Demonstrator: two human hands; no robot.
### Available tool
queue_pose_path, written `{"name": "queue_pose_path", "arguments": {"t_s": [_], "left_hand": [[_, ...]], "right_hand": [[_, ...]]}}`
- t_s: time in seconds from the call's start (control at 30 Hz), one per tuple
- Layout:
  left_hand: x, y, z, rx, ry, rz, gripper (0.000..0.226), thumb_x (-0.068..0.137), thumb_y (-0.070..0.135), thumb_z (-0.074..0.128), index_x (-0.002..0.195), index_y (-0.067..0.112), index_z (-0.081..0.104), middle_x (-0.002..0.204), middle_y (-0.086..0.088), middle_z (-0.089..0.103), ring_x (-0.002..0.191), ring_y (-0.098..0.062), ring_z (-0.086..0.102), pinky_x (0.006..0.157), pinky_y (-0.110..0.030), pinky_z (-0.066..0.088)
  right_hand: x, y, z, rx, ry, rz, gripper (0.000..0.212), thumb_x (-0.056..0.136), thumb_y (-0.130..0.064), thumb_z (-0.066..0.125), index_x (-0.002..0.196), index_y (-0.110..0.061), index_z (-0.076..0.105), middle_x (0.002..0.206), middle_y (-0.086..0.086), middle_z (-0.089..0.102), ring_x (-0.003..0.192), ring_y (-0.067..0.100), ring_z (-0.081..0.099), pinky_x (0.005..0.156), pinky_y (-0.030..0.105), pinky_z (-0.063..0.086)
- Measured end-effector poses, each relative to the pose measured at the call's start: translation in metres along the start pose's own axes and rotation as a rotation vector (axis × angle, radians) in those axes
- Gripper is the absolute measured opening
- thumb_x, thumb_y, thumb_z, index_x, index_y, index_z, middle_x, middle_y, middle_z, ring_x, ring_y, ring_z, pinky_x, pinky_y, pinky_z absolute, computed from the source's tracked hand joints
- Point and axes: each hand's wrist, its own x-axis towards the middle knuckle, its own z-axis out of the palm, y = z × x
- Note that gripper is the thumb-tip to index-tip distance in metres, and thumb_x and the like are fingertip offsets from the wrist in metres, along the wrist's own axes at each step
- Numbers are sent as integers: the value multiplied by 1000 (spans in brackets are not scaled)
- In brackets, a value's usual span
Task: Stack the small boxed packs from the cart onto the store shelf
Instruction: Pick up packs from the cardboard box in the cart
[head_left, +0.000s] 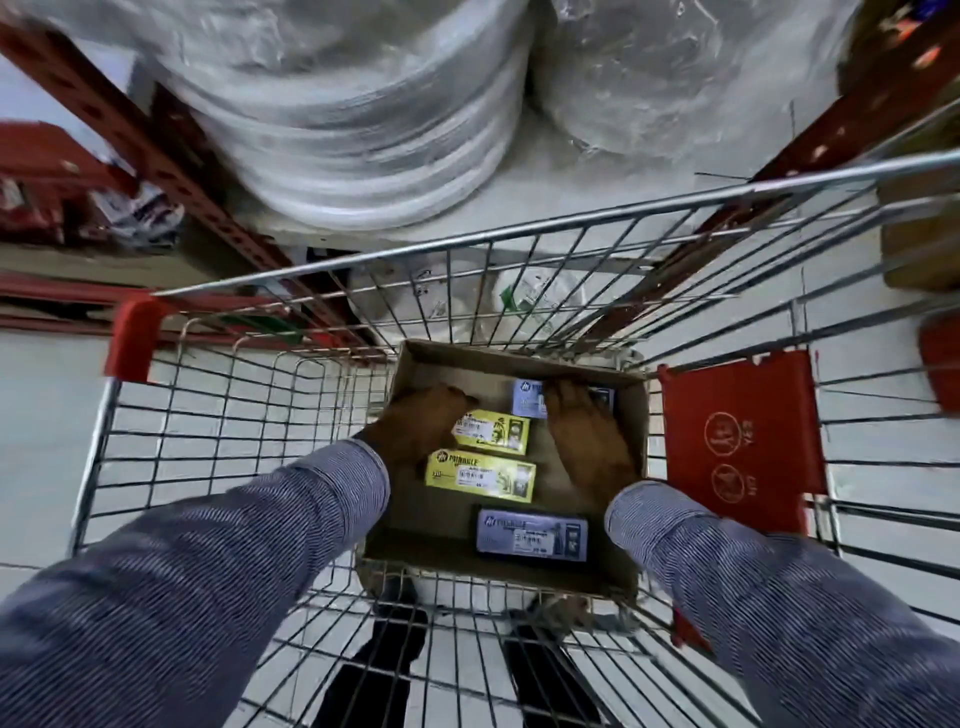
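An open cardboard box (415, 525) sits in the wire cart (291, 395) and holds several small packs. Two yellow packs lie in the middle, the upper one (498, 434) and the lower one (480, 475). A purple pack (532, 535) lies nearest me. Another purple pack (527, 397) lies at the far end. My left hand (415, 428) is curled around the left end of the upper yellow pack. My right hand (584, 436) reaches across the far purple pack, its fingers hooked over the middle and hiding it. The shelf (597, 182) is ahead, above the cart.
Large plastic-wrapped white rolls (363, 130) fill the shelf in front. Red slotted uprights (156, 145) frame it on both sides. A red child-seat flap (737, 441) hangs at the cart's right. White bags (524, 306) lie beyond the cart's front. My feet show beneath the cart.
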Motion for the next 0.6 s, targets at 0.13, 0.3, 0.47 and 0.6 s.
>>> {"name": "queue_pose_path", "arguments": {"t_s": [0.13, 0.3, 0.47, 0.6], "left_hand": [[0, 2, -5, 127, -26, 59, 56, 92, 16, 63, 141, 7, 38, 144, -17, 45, 131, -31, 42, 107, -43, 38], [-18, 7, -16, 275, 30, 111, 55, 82, 26, 74, 127, 8, 48, 128, -16, 57, 113, -31, 57, 88, -43, 52], [-81, 23, -68, 235, 149, 141, 58, 74, 39, 77, 124, 18, 56, 126, -8, 62, 109, -27, 60, 87, -39, 53], [-165, 43, -138, 190, 312, 172, 50, 71, 50, 72, 115, 30, 61, 108, 4, 70, 96, -18, 66, 76, -34, 55]], "right_hand": [[3, -6, -6, -68, -33, 23, 55, 85, 2, 39, 139, 2, 30, 141, 23, 40, 131, 39, 37, 106, 58, 31], [-1, -1, -23, 4, -101, 34, 63, 81, -9, 65, 134, -3, 34, 137, 19, 39, 126, 36, 39, 102, 52, 39], [-35, -1, -98, 304, -6, -30, 77, 60, -33, 85, 124, -6, 51, 121, 17, 54, 110, 36, 52, 88, 39, 49], [-75, -7, -188, 343, 132, -101, 67, 52, -36, 86, 109, -16, 59, 107, 9, 61, 96, 29, 57, 74, 33, 48]]}}
